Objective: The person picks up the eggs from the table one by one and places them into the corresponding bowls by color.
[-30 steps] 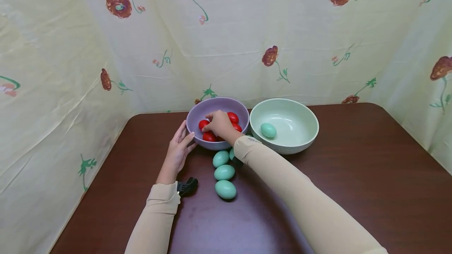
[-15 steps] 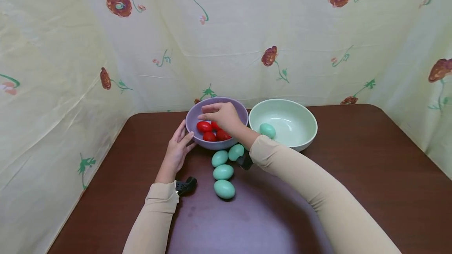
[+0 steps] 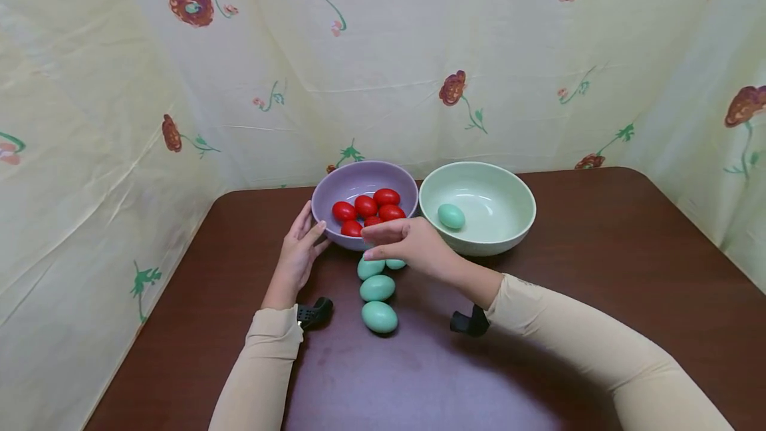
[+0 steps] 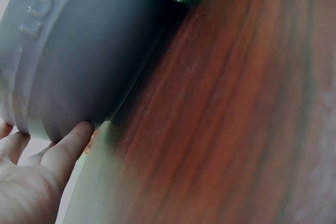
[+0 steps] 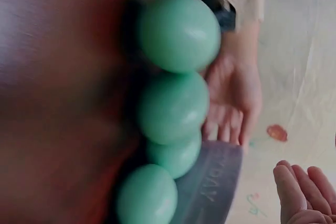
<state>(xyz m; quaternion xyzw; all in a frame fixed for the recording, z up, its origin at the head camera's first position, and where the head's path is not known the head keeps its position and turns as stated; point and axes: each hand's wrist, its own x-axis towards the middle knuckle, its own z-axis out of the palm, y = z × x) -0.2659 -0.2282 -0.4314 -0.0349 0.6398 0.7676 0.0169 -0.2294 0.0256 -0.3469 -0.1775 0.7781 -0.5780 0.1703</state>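
My left hand (image 3: 299,255) rests with fairly straight fingers against the outer left side of a purple bowl (image 3: 326,195). In the left wrist view, fingertips touch the wall of that bowl (image 4: 89,51). Several red eggs (image 3: 366,205) lie inside it. My right hand (image 3: 413,245) holds nothing; its fingers extend leftward in front of the purple bowl, overlapping its front rim. Below it a line of green eggs (image 3: 378,288) runs from the bowl toward me, the farthest partly hidden by the hand. In the right wrist view, its fingers (image 5: 307,190) appear extended beside the eggs (image 5: 173,106).
A pale green bowl (image 3: 509,201) stands right beside the purple one, with one green egg (image 3: 451,216) in it. Both are near the back edge of the brown table (image 3: 598,251). A flowered cloth (image 3: 383,52) hangs behind and at the sides.
My right hand has lifted out of the purple bowl and drawn back toward me and to the right, uncovering the red eggs. The left hand has stayed at the bowl.
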